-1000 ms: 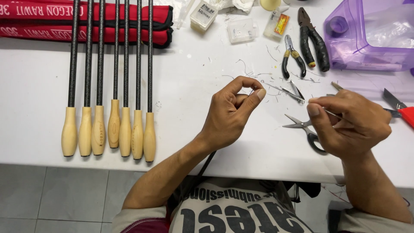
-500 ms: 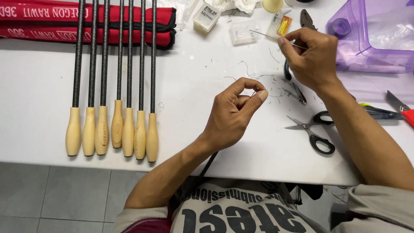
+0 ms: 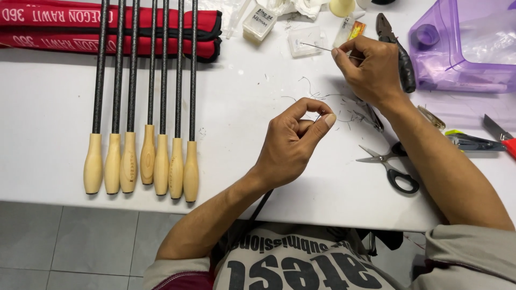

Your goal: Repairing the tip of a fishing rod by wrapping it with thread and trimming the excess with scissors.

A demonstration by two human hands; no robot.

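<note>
A white work table (image 3: 54, 107) fills the view, with seven dark rods with pale wooden handles (image 3: 145, 156) lying side by side at the left, long axes running away from the person. Further back lie red fabric cases (image 3: 70, 27), and at the far right a translucent purple plastic box (image 3: 462, 48).

The person's right hand (image 3: 371, 67) reaches to the far edge, fingers pinched shut on a thin, stiff grey wire (image 3: 317, 48). Its long axis runs sideways, its free end pointing left from the fingertips. The left hand (image 3: 293, 139) hovers nearer the body, thumb and forefinger closed on something too small to identify.

Black-handled scissors (image 3: 389, 161) lie open beside the right forearm.

Half a second ago the right hand was already up there; a second ago it rested low, by the scissors.
</note>
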